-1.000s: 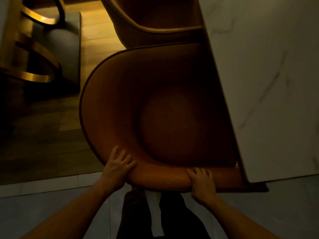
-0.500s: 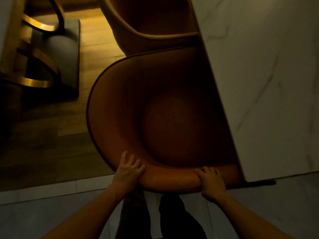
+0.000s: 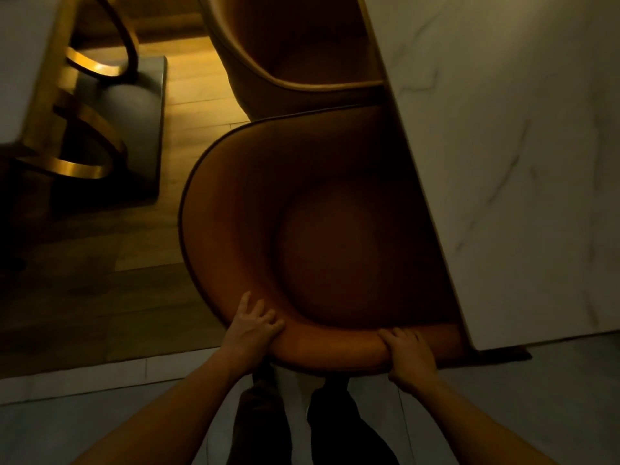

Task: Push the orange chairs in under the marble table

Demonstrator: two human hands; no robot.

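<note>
A: Status on the hands?

B: Left hand (image 3: pixel 250 332) is gripping the curved backrest rim of the near orange upholstered tub chair (image 3: pixel 235 236), fingers (image 3: pixel 258 312) curling over the top edge, thumb on the outer side. Right hand (image 3: pixel 407 355) is clamping the same rim further right, fingers folding over into the shell. Both are closed on the chair.

A: Where's the chair sitting?

B: Directly ahead of both hands. Its round seat cushion (image 3: pixel 339 253) is lying just beyond the fingers. The front part of the seat is passing under the edge of the white marble table (image 3: pixel 520 162), which is running up and to the right of the right hand. The backrest is standing clear of the table, on the person's side.

A: Second chair?

B: Second orange tub chair (image 3: pixel 285 45) is sitting farther ahead of the hands, just beyond the near one, also partly under the table edge. Can't tell if the two are touching.

A: Anything else?

B: Gold ring-shaped metal base on a dark plinth (image 3: pixel 90 129) is showing well to the left of the left hand, on the wooden plank floor (image 3: pixel 188 105). Person's dark trouser legs (image 3: pixel 261 424) are showing below the hands on pale tile.
</note>
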